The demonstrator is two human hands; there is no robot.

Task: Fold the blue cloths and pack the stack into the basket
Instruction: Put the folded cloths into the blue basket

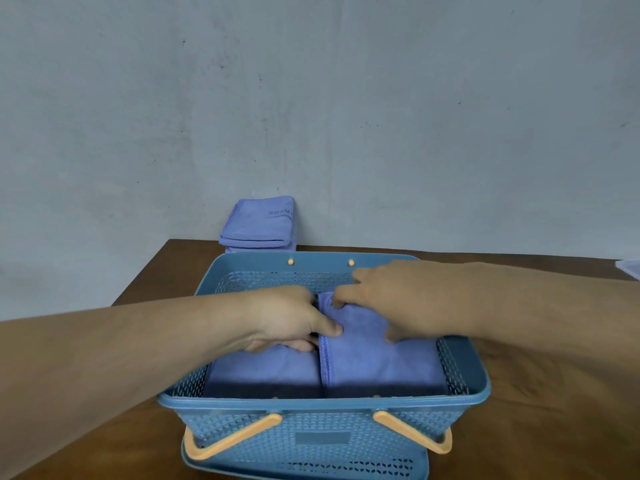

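Basket (325,403) of blue perforated plastic, square on the brown wooden table (554,445), both orange handles (232,437) swung down against the near wall. Inside, side by side and meeting along a middle seam: left folded cloth (266,368) and right folded cloth (377,362), both blue, lying flat, tops below the rim.

Left hand (291,317) reaching in from the left, thumb (330,328) laid on the left edge of the right folded cloth, fingers (301,345) curled down toward the gap between the two cloths. Seemingly a pinch on that edge, though fingertips hidden in the seam.

Right hand (391,299) reaching in from the right, over the far half of the same cloth. Forefingers hooked round its far left corner in a narrow grip, thumb spread wide and pressing on its top.

Behind the basket, just beside its far wall and up against the grey wall (346,98): spare stack of folded blue cloths (258,225), lettering on the top one upside down and only partly readable.

At the right border, corner of a pale plastic item (628,268) on the table, too cropped to name.
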